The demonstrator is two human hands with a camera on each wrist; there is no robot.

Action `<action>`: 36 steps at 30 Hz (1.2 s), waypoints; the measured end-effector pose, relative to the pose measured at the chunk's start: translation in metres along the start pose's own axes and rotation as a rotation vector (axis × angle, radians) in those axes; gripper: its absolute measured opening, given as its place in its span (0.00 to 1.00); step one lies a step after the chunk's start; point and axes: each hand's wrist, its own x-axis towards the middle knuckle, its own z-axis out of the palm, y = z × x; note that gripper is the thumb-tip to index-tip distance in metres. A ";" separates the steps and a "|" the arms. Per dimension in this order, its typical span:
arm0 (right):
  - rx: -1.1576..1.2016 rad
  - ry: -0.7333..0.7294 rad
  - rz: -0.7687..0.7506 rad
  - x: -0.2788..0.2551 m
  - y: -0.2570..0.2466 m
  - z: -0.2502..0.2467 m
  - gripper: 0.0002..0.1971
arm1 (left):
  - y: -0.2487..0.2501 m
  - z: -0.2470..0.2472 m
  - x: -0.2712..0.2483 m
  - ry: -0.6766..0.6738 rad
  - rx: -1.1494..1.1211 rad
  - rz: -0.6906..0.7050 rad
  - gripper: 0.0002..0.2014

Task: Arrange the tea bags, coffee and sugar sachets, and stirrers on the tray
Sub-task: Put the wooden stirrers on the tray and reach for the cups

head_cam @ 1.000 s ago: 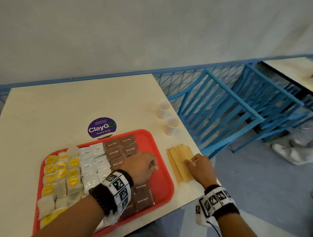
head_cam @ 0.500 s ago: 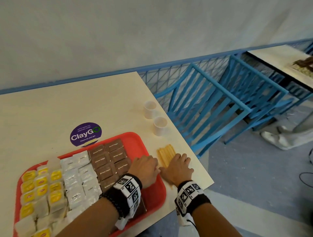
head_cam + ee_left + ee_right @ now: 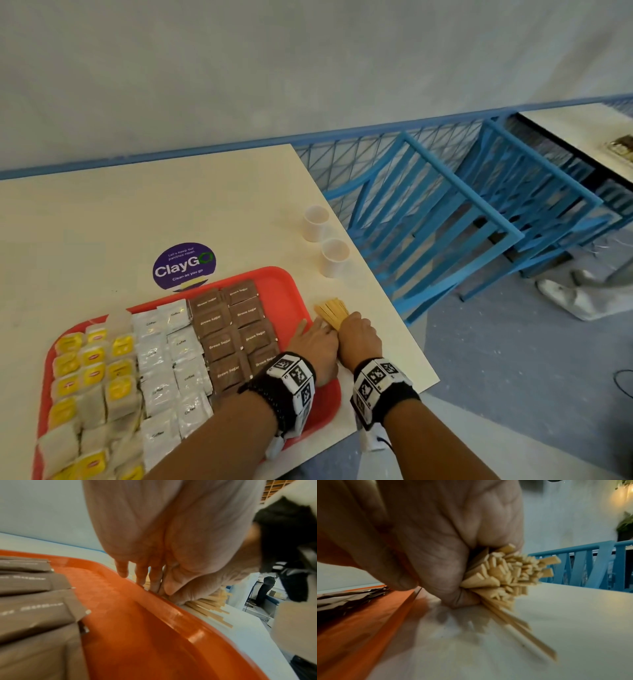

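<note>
A red tray (image 3: 291, 291) holds yellow tea bags (image 3: 92, 373), white coffee sachets (image 3: 164, 363) and brown sugar sachets (image 3: 236, 332) in rows. A bundle of wooden stirrers (image 3: 331, 310) lies on the table just right of the tray's rim. My right hand (image 3: 358, 334) grips that bundle (image 3: 505, 572), its fingers curled round it, and a few stirrers trail loose on the table. My left hand (image 3: 320, 330) reaches over the tray rim (image 3: 171, 609); its straight fingers (image 3: 154, 580) touch the bundle's left side.
Two white paper cups (image 3: 334, 257) stand beyond the stirrers near the table's right edge. A purple round sticker (image 3: 184, 265) lies behind the tray. Blue chairs (image 3: 445, 222) stand beyond the table edge, and a second table (image 3: 582, 126) is at far right.
The right hand has drawn the spread stirrers left toward the tray and closed round them. The left hand has left the brown sachets and moved right over the rim to the bundle.
</note>
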 end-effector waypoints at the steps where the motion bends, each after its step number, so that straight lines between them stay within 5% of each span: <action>1: -0.028 -0.005 -0.018 0.000 0.001 -0.001 0.15 | 0.000 0.000 0.000 0.000 -0.011 0.004 0.19; 21: 0.103 -0.052 -0.028 -0.003 0.003 -0.005 0.14 | 0.000 -0.002 0.002 -0.058 -0.178 -0.023 0.20; 27: 0.600 -0.184 0.110 0.023 0.038 -0.023 0.13 | -0.018 -0.009 -0.010 0.035 -0.400 -0.047 0.19; 32: 0.936 0.093 -0.033 0.020 0.040 -0.026 0.01 | -0.027 -0.021 -0.017 0.109 -0.581 -0.078 0.15; 36: 1.040 0.450 -0.084 0.015 0.026 -0.021 0.08 | -0.029 -0.027 -0.022 0.159 -0.554 -0.096 0.15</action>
